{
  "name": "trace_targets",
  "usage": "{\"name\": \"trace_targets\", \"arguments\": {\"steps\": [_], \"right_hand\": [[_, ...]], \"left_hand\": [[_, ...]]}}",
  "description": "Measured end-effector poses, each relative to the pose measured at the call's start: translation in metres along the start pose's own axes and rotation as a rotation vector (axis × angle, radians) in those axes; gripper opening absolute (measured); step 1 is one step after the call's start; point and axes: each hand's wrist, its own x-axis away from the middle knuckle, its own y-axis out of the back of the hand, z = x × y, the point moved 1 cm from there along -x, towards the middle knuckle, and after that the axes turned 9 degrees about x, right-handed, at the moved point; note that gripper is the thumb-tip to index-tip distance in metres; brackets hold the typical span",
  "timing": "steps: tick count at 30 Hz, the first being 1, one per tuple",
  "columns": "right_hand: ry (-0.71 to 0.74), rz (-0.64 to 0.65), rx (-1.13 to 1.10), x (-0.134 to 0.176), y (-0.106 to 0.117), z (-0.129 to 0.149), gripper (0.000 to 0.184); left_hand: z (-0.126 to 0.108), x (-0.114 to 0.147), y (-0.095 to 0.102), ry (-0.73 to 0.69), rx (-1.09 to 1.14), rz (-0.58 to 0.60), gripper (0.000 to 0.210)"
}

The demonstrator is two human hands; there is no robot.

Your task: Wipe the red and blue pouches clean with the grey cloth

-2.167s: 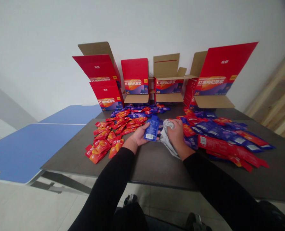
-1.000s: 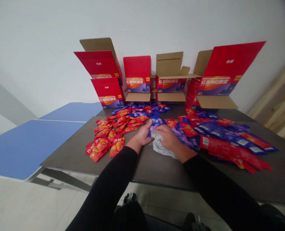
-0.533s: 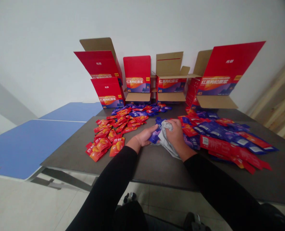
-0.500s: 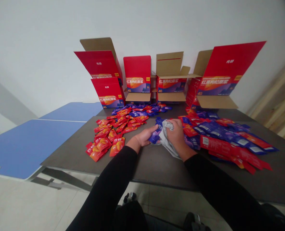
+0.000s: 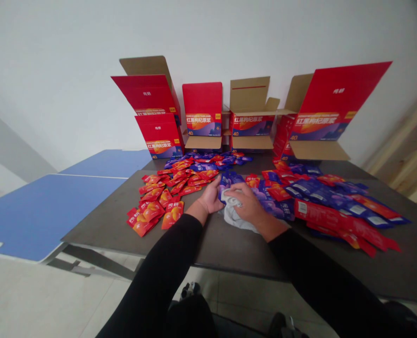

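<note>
My left hand (image 5: 211, 196) is closed around the left side of a purple pouch (image 5: 230, 180), near the middle of the dark table. In my right hand (image 5: 246, 203) is a crumpled pale grey cloth (image 5: 233, 212), pressed against the lower part of that pouch. The cloth's loose end hangs down onto the tabletop and covers part of the pouch. Purple pouches (image 5: 273, 206) lie just beyond and to the right of my right hand. Left of my left hand is a spread of red-orange pouches (image 5: 173, 213).
Red cartons with raised flaps, such as the right one (image 5: 317, 124), line the wall side of the table (image 5: 208, 253). A mixed pile of red and purple pouches (image 5: 335, 197) covers the right side. A blue folding table (image 5: 25, 211) adjoins at left.
My right hand has moved left and slightly down with the cloth, across the pouch. The pouch now stands more upright in my left hand, its top edge pointing away from me.
</note>
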Motion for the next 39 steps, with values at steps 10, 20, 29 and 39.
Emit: {"name": "trace_targets", "arguments": {"steps": [10, 20, 29, 39], "right_hand": [[-0.175, -0.008, 0.039, 0.001, -0.002, -0.005, 0.054], [-0.471, -0.297, 0.119, -0.002, -0.001, -0.016, 0.030], [-0.570, -0.379, 0.068, -0.003, 0.001, -0.025, 0.027], [-0.575, -0.380, 0.154, 0.001, -0.004, -0.030, 0.022]], "left_hand": [[0.013, -0.002, -0.002, 0.113, -0.119, 0.043, 0.076], [0.020, -0.005, 0.003, 0.019, -0.377, 0.028, 0.051], [0.007, 0.003, 0.008, -0.062, -0.525, 0.054, 0.052], [-0.021, 0.016, 0.002, -0.309, -0.257, -0.028, 0.034]]}}
